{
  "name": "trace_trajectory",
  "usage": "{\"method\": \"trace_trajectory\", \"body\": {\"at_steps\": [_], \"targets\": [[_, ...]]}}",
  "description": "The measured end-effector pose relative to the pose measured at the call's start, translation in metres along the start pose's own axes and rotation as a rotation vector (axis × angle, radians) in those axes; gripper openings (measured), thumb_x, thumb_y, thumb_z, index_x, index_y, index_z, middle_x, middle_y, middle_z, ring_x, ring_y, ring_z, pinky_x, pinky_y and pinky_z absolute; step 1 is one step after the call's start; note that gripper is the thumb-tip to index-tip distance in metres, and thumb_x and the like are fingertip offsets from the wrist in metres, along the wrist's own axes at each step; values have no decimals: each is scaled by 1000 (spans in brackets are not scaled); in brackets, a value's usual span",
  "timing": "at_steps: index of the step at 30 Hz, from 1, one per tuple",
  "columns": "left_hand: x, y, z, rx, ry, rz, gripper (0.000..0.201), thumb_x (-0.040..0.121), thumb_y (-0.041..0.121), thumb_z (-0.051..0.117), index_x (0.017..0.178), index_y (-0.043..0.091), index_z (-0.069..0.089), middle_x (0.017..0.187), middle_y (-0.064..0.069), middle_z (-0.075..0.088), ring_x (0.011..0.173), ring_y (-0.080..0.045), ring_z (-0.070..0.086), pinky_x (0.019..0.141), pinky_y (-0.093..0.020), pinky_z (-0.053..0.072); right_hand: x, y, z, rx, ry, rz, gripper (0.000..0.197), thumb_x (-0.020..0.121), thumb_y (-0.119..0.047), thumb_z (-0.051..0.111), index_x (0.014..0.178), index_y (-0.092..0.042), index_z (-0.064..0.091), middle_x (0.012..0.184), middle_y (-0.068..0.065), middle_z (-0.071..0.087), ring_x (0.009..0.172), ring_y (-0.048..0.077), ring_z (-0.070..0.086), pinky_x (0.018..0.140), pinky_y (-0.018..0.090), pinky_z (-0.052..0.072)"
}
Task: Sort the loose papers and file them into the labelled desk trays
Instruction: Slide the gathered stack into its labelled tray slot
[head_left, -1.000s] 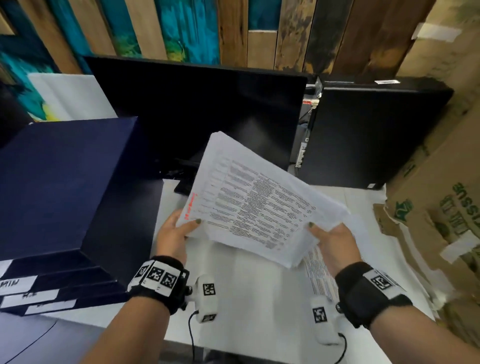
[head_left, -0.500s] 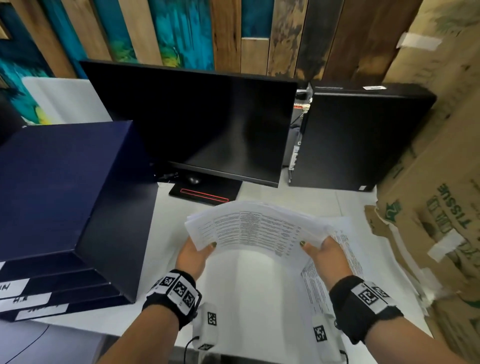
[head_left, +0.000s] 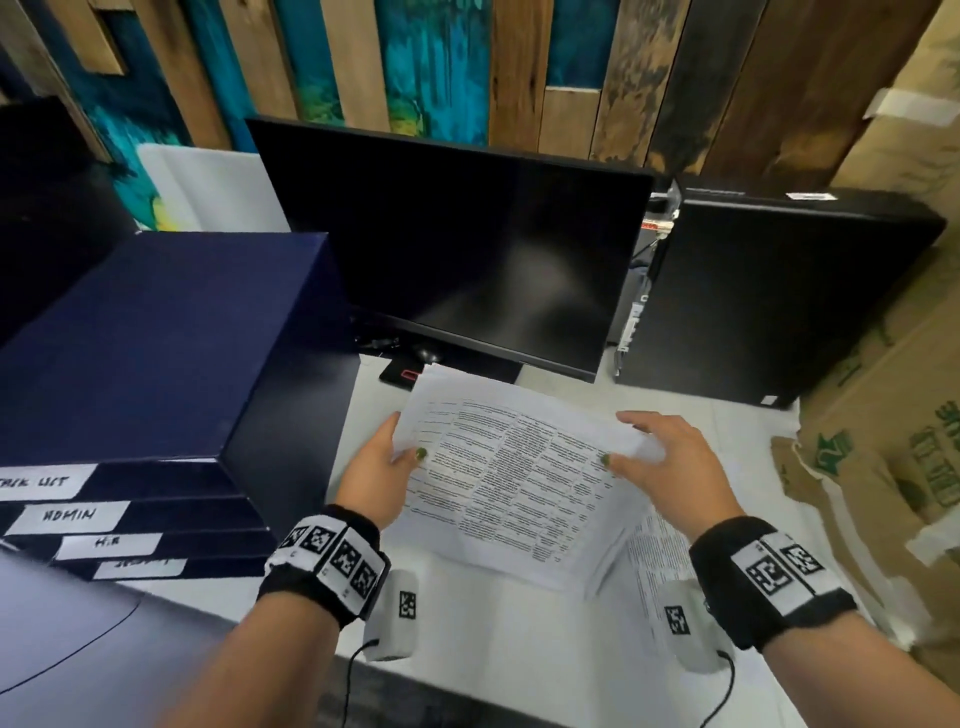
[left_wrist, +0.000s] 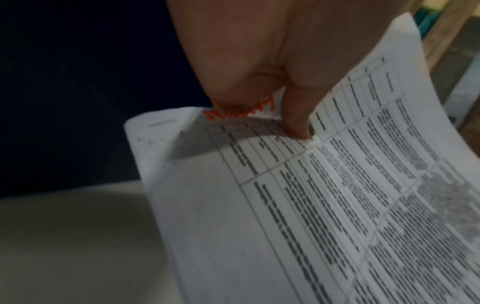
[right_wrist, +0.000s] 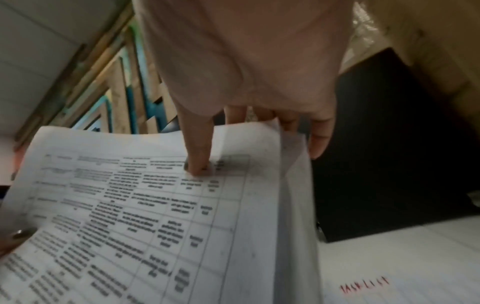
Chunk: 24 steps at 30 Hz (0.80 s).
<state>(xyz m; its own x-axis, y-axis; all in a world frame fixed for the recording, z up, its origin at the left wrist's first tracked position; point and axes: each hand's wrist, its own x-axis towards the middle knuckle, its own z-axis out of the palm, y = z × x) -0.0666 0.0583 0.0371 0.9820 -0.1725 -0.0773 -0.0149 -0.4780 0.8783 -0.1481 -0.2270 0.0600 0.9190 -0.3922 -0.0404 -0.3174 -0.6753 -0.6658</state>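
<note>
I hold a stack of printed papers (head_left: 519, 483), filled with table text, tilted above the white desk (head_left: 519, 649). My left hand (head_left: 402, 454) pinches its left edge, thumb on top, beside red handwriting (left_wrist: 241, 111). At the right edge my right hand (head_left: 618, 447) pinches the stack, its thumb (right_wrist: 200, 162) pressing the top sheet and its fingers behind the stack. The dark blue tray stack (head_left: 171, 499) stands to the left; its white labels read TASK LIST (head_left: 41, 483), ADMIN (head_left: 70, 515) and H.R (head_left: 106, 543), and the lowest is blurred.
Another sheet (head_left: 649, 566), marked TASK LIST in red (right_wrist: 363, 286), lies on the desk under the right side of the stack. A black monitor (head_left: 457, 249) and a PC tower (head_left: 769, 296) stand behind. Cardboard boxes (head_left: 883, 441) crowd the right edge.
The stack, held up facing me a second ago, dropped low and flat over the desk, and now tilts up towards me again. Both hands keep their hold.
</note>
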Motion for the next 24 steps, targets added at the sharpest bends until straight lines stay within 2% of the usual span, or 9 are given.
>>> {"method": "trace_trajectory", "body": {"at_steps": [1,3,6,8,13,15,18,22,24], "targets": [[0,4,-3,18,-15,14,31,94,3,48,115,26,52,102,13,64,89,-2,61,67,-8,47,0,-4,0,-87,-15,-25,44,79,-41,70,120,-40,53,120,-13,48,120,14,42,105,37,34],[-5,8,-11,77,-48,36,28,94,7,49,110,29,49,102,14,65,93,-8,64,74,-20,52,-2,-19,6,-85,-93,-72,42,81,-43,67,121,-37,54,114,-17,45,116,10,44,102,29,34],[-16,14,-19,174,-88,89,25,93,11,51,103,33,45,97,10,65,85,-13,63,66,-27,52,-10,-42,20,24,-246,-108,30,90,-35,59,119,-34,54,106,-17,52,92,1,50,78,14,38],[-24,15,-26,205,-104,114,22,92,13,52,102,31,47,93,7,66,79,-16,63,63,-31,51,-13,-52,30,44,-290,-154,15,94,-31,54,108,-36,56,100,-12,60,83,0,53,67,13,38],[-49,5,-62,131,-101,79,23,83,16,67,96,32,57,93,13,68,87,-8,63,72,-23,47,-24,-68,47,163,-335,-145,15,94,-26,53,104,-25,64,100,-12,68,90,7,62,72,19,43],[-59,-3,-79,193,-146,78,27,80,16,70,97,33,58,91,16,67,85,-4,61,70,-15,44,-31,-73,56,184,-348,-144,14,95,-25,53,98,-25,66,93,-11,70,86,6,63,66,17,43],[-75,-24,-105,303,-235,68,30,78,15,70,93,36,55,89,18,63,84,-2,59,65,-7,40,-44,-83,74,205,-359,-126,14,95,-23,52,98,-24,66,93,-12,69,85,3,62,64,16,41],[-97,-63,-143,273,-317,-58,22,86,21,63,107,29,60,103,13,67,92,-3,62,78,-17,49,-66,-92,105,196,-397,-82,18,94,-26,53,106,-22,66,100,-8,69,90,5,62,69,18,43],[-109,-84,-166,154,-338,-148,15,93,23,55,107,24,61,102,6,68,86,-7,64,74,-24,55,-80,-100,123,191,-415,-83,20,94,-26,53,109,-22,66,102,-8,69,91,4,62,69,16,43]]}}
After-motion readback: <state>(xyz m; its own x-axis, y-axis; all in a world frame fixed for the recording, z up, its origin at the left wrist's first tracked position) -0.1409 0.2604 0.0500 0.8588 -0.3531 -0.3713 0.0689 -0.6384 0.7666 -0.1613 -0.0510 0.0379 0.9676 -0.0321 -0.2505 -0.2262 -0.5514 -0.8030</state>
